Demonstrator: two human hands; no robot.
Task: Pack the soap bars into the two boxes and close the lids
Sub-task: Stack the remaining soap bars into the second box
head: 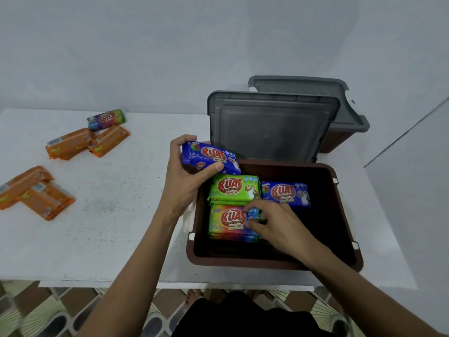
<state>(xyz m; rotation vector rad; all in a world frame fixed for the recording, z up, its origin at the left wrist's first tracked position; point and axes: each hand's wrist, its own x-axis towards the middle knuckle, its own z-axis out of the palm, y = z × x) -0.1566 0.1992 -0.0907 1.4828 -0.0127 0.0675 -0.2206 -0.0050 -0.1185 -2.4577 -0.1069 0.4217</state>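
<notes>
A brown box (pixel 272 262) stands open in front of me, its grey lid (pixel 269 125) tilted up behind it. Inside lie a green soap bar (pixel 233 189), a blue soap bar (pixel 285 193) and a rainbow soap bar (pixel 228 221). My left hand (pixel 187 176) holds another blue soap bar (pixel 210 156) over the box's far left corner. My right hand (pixel 277 223) is inside the box, fingers pinching the right end of the rainbow bar. A second brown box (pixel 340 139) stands behind, its grey lid (pixel 301 86) open too.
Several orange soap bars lie on the white table at the left, in one group (pixel 34 192) and another (pixel 85 142), with a multicoloured bar (pixel 107 119) behind them. A white wall rises behind the table. The table's front edge (pixel 170 285) is close to me.
</notes>
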